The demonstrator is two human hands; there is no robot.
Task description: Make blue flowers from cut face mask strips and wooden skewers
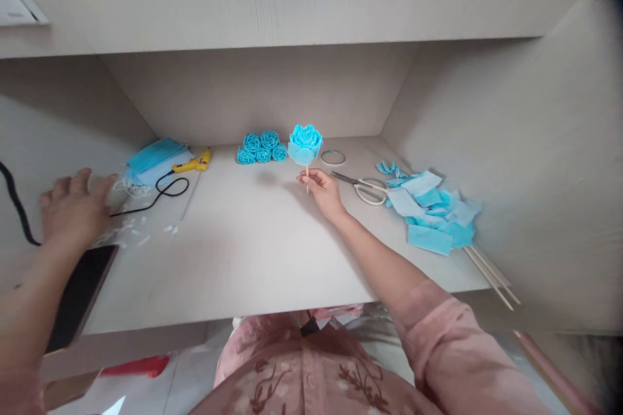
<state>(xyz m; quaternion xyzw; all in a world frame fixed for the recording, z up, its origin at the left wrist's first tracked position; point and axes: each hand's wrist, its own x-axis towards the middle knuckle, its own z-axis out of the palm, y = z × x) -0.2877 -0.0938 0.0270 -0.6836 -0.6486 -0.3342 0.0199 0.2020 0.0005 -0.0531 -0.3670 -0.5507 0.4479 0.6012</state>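
Note:
My right hand (pixel 323 191) pinches the thin wooden stick of a blue fabric flower (pixel 305 142), holding it upright over the middle of the desk. The bloom has ruffled layers with paler outer petals at its base. Over the left side of the desk, my left hand (pixel 75 207) is spread with fingers apart and holds nothing. Below its wrist lies a dark phone-like slab (pixel 80 295), partly covered by the forearm. Near the left fingers are small white bits (pixel 127 230) and a black cord (pixel 141 209) leading to a yellow glue gun (pixel 193 162).
Several rolled blue flowers (pixel 263 148) are stacked at the back. Face masks (pixel 158 159) lie left. A ring-shaped roll (pixel 333 157), scissors (pixel 367 188), cut blue fabric pieces (pixel 433 214) and wooden sticks (pixel 489 275) lie right. Side walls and an overhead panel (pixel 292 0) enclose the desk.

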